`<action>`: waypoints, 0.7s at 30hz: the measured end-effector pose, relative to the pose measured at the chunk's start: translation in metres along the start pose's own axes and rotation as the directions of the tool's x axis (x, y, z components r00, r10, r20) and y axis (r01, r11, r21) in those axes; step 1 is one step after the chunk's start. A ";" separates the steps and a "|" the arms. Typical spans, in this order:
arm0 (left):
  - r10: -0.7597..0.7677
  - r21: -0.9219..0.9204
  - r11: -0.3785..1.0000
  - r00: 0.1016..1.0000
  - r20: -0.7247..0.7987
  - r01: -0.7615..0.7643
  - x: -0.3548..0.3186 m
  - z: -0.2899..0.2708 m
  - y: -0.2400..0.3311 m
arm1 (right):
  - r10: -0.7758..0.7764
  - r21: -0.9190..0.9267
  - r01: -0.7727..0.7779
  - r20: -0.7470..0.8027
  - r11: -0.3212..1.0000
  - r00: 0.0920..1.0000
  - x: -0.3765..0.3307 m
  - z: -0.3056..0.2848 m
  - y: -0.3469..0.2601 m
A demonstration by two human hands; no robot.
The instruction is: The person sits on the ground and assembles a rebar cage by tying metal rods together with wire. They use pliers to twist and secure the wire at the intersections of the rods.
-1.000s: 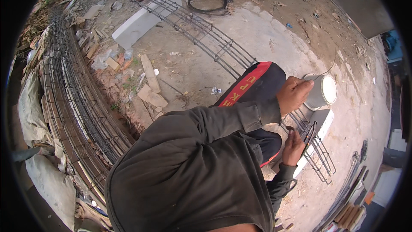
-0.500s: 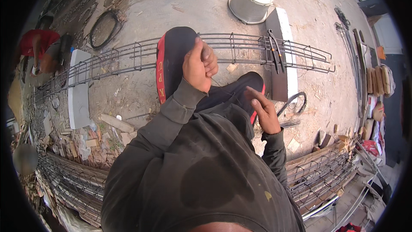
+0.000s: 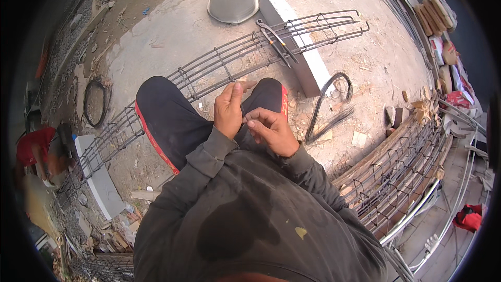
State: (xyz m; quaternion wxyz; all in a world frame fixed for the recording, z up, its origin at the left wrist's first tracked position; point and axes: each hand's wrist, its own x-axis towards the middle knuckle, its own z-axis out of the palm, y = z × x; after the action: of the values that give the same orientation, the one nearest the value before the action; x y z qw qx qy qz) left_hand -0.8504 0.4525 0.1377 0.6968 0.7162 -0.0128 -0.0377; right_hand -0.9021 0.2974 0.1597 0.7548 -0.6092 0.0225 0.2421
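Note:
My left hand (image 3: 228,109) is held in front of my lap, its fingers curled together with the thumb along them. Close against it, my right hand (image 3: 271,131) pinches with thumb and fingertips. A thin dark strand seems to run between the two, too fine to name surely. Just past my knees lies a long rebar cage (image 3: 224,64) of dark bars and square stirrups. Pincers (image 3: 276,43) with orange-marked handles rest on the cage, by the right-hand block. A bundle of thin black tie wire (image 3: 315,112) lies on the ground to my right.
Two white-topped blocks (image 3: 313,57) prop the cage. Beyond it stands an upturned grey bucket (image 3: 233,0). More rebar cages (image 3: 402,172) lie at right with timber. A wire coil (image 3: 95,103) sits at left, near a person in a red shirt (image 3: 36,149).
My view has turned and shifted to the right. My hands, apart before, have come together over my lap; the right one has gone from spread fingers to a pinch.

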 end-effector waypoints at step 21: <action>0.118 0.831 0.274 0.875 0.470 -0.484 0.211 0.153 -0.086 | -0.253 -0.772 -0.407 -0.571 0.488 0.781 0.108 -0.259 0.025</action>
State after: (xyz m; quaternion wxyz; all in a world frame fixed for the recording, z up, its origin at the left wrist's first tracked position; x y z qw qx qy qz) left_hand -0.6544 0.2871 0.0403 0.1413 0.9493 -0.2809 -0.0029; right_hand -0.7488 0.0967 0.0349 0.2765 -0.9445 0.1726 0.0413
